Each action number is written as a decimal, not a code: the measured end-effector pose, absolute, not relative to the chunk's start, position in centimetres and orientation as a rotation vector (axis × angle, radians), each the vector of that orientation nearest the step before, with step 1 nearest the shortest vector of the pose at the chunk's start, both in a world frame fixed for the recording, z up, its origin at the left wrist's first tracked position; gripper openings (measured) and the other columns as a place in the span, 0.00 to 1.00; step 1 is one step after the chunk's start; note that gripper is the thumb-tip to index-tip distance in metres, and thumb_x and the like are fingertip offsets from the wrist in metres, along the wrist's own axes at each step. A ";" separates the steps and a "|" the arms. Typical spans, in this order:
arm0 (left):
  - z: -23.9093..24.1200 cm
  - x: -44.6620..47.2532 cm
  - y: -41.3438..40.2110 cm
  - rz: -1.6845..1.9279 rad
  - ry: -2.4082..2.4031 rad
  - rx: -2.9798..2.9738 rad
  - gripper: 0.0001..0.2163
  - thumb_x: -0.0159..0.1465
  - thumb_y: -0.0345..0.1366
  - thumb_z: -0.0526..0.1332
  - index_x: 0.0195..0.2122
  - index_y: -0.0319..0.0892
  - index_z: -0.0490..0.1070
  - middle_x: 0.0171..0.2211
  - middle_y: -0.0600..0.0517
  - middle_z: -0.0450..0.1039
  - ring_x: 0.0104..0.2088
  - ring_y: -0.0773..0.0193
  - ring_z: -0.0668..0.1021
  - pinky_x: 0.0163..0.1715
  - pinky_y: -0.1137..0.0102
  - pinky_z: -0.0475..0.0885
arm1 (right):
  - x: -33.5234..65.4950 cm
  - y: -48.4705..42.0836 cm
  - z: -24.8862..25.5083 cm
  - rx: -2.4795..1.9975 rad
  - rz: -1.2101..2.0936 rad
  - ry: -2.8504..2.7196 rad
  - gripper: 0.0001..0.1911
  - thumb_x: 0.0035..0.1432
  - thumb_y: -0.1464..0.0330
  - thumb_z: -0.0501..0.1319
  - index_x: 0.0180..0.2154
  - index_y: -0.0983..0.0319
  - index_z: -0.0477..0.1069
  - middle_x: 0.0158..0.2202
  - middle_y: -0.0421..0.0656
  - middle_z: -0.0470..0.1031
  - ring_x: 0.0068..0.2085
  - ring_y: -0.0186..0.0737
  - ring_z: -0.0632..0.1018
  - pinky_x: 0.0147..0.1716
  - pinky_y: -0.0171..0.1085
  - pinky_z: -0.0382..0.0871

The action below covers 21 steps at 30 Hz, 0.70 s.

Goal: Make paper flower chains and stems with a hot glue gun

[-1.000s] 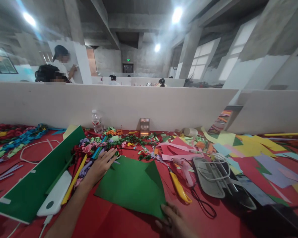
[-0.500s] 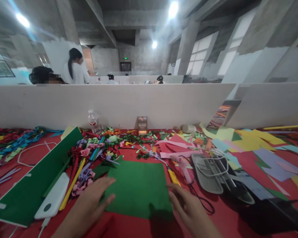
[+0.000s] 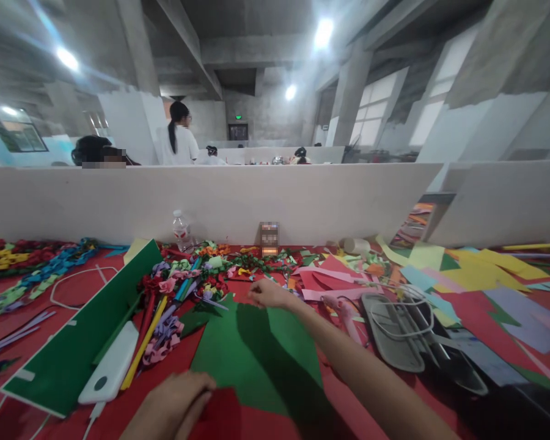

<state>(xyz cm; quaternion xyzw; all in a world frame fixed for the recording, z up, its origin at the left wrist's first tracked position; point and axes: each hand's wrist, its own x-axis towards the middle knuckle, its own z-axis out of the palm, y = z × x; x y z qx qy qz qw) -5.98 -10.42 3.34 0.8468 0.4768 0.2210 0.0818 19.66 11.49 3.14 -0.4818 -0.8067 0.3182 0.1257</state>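
In front of me a green paper sheet [image 3: 270, 360] lies on the red tabletop, crossed by a shadow. My right hand [image 3: 268, 294] is over its far edge, with the forearm stretched across the right side; its fingers are curled together, and whatever may be in them is hidden. Low in the view, my left hand [image 3: 176, 400] rests by the sheet's near left corner. Its fingers are bent and pressed together, and I cannot make out anything held. Beyond the right hand lie small paper scraps [image 3: 279, 260].
On the left are a green board [image 3: 87, 330], a white device with a cable [image 3: 110, 366] and a bundle of paper flowers [image 3: 167, 284]. A pink glue gun [image 3: 346, 318], a grey tray [image 3: 389, 342] and coloured paper [image 3: 476, 263] lie right. A bottle [image 3: 181, 232] stands before the partition [image 3: 220, 195].
My right hand has moved forward and left, from the sheet's right edge to its far edge. My left hand has come down nearer me, fingers closing. The sheet has turned slightly.
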 end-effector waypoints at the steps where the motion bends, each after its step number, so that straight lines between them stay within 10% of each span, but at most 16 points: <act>1: 4.1 -5.2 -9.4 0.644 1.388 2.517 0.14 0.71 0.36 0.50 0.40 0.48 0.77 0.36 0.51 0.81 0.36 0.63 0.81 0.39 0.75 0.75 | 19.9 11.8 3.5 -1.412 0.970 -2.344 0.10 0.63 0.71 0.57 0.35 0.64 0.78 0.23 0.39 0.75 0.22 0.31 0.75 0.25 0.28 0.67; 10: -1.5 1.8 1.0 0.575 1.539 2.591 0.22 0.72 0.43 0.51 0.64 0.40 0.63 0.69 0.40 0.58 0.69 0.50 0.61 0.64 0.53 0.64 | 22.0 14.2 6.6 -1.464 0.834 -2.337 0.10 0.58 0.67 0.61 0.30 0.65 0.78 0.23 0.39 0.74 0.25 0.31 0.70 0.24 0.29 0.60; 21: -4.8 0.6 1.6 0.591 1.516 2.574 0.23 0.74 0.45 0.48 0.67 0.46 0.60 0.71 0.47 0.54 0.70 0.53 0.60 0.66 0.52 0.62 | 32.1 16.9 14.6 -1.631 0.548 -2.247 0.15 0.59 0.61 0.61 0.31 0.66 0.77 0.23 0.41 0.75 0.23 0.33 0.71 0.24 0.30 0.64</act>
